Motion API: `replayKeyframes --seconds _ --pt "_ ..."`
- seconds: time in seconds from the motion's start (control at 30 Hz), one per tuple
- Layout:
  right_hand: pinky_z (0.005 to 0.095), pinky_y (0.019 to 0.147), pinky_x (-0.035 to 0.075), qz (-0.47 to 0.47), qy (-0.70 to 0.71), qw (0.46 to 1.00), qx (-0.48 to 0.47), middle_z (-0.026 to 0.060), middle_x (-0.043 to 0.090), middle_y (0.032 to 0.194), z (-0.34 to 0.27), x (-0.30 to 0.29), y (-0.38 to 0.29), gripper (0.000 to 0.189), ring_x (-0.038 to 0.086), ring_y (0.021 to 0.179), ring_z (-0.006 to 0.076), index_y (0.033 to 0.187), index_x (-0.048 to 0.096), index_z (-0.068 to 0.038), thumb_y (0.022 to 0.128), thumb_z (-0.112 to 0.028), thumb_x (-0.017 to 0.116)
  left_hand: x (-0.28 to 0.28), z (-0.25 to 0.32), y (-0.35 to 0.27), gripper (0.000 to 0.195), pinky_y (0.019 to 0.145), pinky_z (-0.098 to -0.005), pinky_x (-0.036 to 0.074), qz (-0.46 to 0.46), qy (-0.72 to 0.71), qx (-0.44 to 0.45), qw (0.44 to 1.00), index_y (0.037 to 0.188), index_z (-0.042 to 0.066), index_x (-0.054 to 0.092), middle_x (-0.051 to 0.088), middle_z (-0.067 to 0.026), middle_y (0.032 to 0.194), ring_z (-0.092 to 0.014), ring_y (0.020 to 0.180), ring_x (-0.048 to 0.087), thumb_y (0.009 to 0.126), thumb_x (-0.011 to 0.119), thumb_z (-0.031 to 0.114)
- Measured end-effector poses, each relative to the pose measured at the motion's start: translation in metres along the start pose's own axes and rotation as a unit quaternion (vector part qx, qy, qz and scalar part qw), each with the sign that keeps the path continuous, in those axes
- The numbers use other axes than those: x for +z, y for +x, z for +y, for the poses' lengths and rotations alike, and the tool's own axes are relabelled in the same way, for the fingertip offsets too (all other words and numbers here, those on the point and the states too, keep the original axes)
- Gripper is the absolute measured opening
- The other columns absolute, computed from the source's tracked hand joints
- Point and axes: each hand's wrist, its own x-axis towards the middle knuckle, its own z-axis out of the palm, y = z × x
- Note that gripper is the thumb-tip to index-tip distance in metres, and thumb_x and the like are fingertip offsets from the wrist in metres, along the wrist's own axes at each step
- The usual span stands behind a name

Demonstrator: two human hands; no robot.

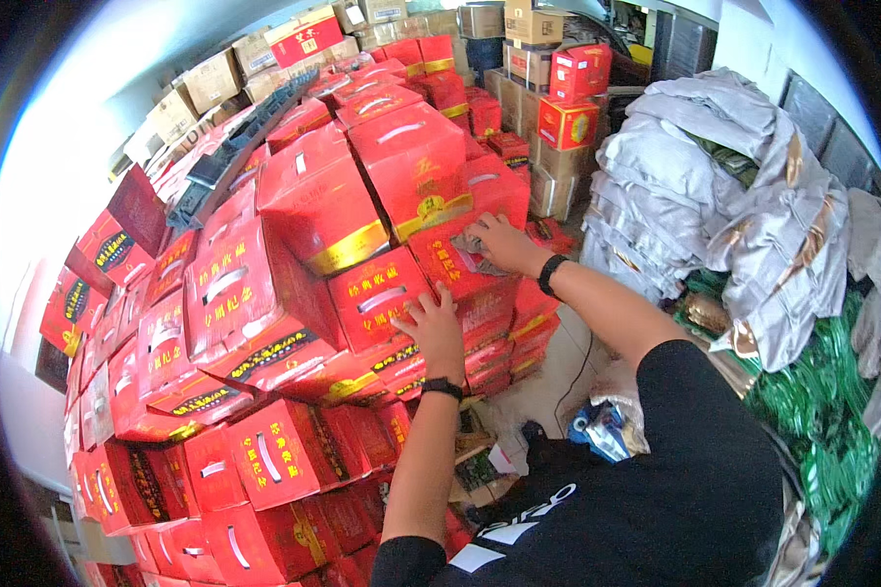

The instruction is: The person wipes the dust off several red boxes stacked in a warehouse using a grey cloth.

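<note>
A crumpled grey cloth (pixel 477 253) is under my right hand (pixel 505 243), pressed on the top of a red gift carton (pixel 440 257) with yellow lettering. My left hand (pixel 434 330), fingers spread, rests at the edge of a neighbouring red carton (pixel 374 297) that has a pale carry handle. Behind these two, a taller red carton (pixel 411 169) with a gold band stands higher in the stack. To the left of my hands sits a larger red carton (pixel 249 286) with a handle on top.
Many more red cartons (pixel 279 455) are stacked left and below. A dark slatted strip (pixel 227 154) lies across the pile. Brown cardboard boxes (pixel 213 79) line the back. On the right are grey woven sacks (pixel 675 169) and green plastic material (pixel 807 411). A cable (pixel 578 374) crosses the tiled floor.
</note>
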Motion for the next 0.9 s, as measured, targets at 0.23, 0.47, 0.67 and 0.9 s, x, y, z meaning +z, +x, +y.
replayKeyframes --seconds 0.23,0.47,0.67,0.9 --pt "0.0580 0.109 0.048 -0.020 0.084 0.991 -0.104 0.0230 0.059 0.136 -0.019 -0.001 0.019 0.050 0.058 0.128 0.0455 0.139 0.059 -0.009 0.090 -0.008 0.070 0.007 0.004 -0.005 0.059 0.120 -0.0763 0.030 -0.058 0.112 -0.015 0.992 0.161 0.025 0.049 0.059 -0.0166 0.141 -0.041 0.143 0.051 0.106 0.061 0.043" --pt "0.0562 0.096 0.061 -0.108 0.067 0.983 -0.135 0.0195 0.053 0.137 0.042 -0.012 0.042 0.050 0.056 0.128 0.0461 0.137 0.058 -0.011 0.089 -0.009 0.073 -0.015 0.022 -0.005 0.060 0.123 -0.0717 0.028 -0.089 0.016 -0.075 0.993 0.162 0.024 0.048 0.057 -0.0154 0.146 -0.038 0.147 0.049 0.106 0.064 0.039" --pt "0.0561 0.096 0.057 -0.059 0.189 0.972 -0.125 0.0198 0.064 0.116 0.024 0.013 0.075 0.039 0.060 0.123 0.0460 0.125 0.064 -0.005 0.087 -0.009 0.075 -0.025 0.028 0.001 0.061 0.124 -0.0707 0.028 -0.108 -0.009 -0.090 0.990 0.162 0.024 0.049 0.056 -0.0157 0.147 -0.038 0.148 0.048 0.105 0.065 0.038" --pt "0.0537 0.103 0.052 -0.140 0.176 0.960 -0.168 0.0197 0.064 0.122 -0.015 -0.016 0.026 0.035 0.062 0.120 0.0426 0.121 0.068 -0.010 0.087 -0.013 0.075 -0.025 0.021 -0.002 0.060 0.125 -0.0674 0.031 -0.105 -0.021 -0.100 0.989 0.161 0.024 0.048 0.057 -0.0162 0.148 -0.039 0.142 0.053 0.105 0.066 0.038"
